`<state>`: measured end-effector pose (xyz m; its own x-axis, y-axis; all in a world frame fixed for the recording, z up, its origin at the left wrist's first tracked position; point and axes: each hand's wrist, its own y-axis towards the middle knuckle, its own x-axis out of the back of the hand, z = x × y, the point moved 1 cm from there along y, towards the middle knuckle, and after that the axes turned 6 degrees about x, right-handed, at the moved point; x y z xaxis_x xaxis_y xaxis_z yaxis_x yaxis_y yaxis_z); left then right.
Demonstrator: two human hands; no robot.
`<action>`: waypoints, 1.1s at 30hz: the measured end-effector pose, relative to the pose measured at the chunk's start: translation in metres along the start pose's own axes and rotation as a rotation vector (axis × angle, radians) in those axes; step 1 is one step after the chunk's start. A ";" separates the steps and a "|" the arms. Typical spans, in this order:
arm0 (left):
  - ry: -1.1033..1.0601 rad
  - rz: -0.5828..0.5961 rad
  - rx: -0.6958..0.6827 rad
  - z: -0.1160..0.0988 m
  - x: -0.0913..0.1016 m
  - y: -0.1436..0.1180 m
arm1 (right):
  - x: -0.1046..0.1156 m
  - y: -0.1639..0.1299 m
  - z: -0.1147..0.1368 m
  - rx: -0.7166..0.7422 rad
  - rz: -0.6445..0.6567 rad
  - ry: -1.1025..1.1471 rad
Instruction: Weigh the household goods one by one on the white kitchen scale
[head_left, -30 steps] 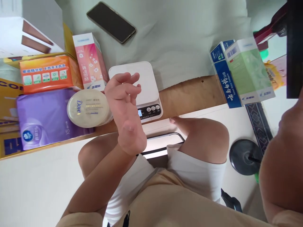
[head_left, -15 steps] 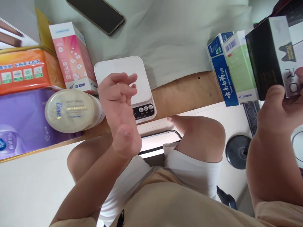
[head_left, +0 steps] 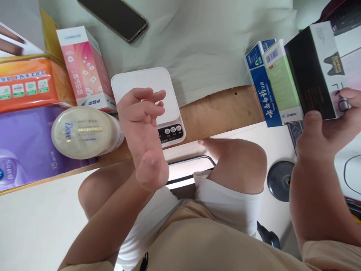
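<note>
My left hand (head_left: 143, 128) hovers over the front of a white kitchen scale (head_left: 146, 88), fingers loosely apart and holding nothing. My right hand (head_left: 324, 131) grips a black and white box (head_left: 313, 67) at the right edge, held above the table next to a green and white box (head_left: 282, 81) and a blue toothpaste box (head_left: 261, 86). The scale's platform is bare.
A Dove jar (head_left: 83, 131) lies on its side left of the scale, with a pink box (head_left: 83, 69), an orange pack (head_left: 26, 84) and a purple pack (head_left: 25, 143) beyond. A phone (head_left: 114, 17) lies at the back. My knees sit under the table edge.
My right hand has come into view holding the black and white box and moved it slightly left and down. My left hand has stayed over the scale.
</note>
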<state>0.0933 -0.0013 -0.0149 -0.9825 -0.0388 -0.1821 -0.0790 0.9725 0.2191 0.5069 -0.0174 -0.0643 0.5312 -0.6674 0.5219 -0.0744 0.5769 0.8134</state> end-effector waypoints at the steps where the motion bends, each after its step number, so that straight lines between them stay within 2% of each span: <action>1: 0.000 0.003 0.004 0.000 0.000 0.000 | 0.000 0.000 0.000 -0.036 -0.003 0.006; 3: 0.002 0.000 0.023 -0.001 0.000 0.000 | 0.000 -0.001 0.002 -0.072 -0.015 0.002; 7: 0.015 -0.014 0.067 -0.001 0.001 0.000 | -0.001 0.000 0.009 -0.043 -0.023 -0.050; 13: -0.013 0.086 -0.091 0.016 0.013 0.005 | -0.002 0.000 0.011 -0.110 0.010 -0.168; 15: -0.008 0.060 -0.059 0.015 0.012 0.006 | -0.002 -0.002 0.006 -0.091 0.008 -0.152; 20: -0.002 -0.017 0.043 -0.002 0.001 0.002 | -0.001 -0.002 -0.001 -0.082 0.017 -0.089; 25: -0.012 -0.020 0.033 -0.005 0.000 0.003 | 0.000 0.001 -0.001 0.012 0.054 -0.049; 33: -0.036 -0.012 0.033 -0.001 -0.001 0.001 | -0.002 0.001 -0.001 0.051 0.038 -0.063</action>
<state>0.0937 -0.0004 -0.0135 -0.9748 -0.0428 -0.2190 -0.0846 0.9791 0.1852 0.5066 -0.0146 -0.0649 0.4731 -0.6745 0.5668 -0.1373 0.5791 0.8036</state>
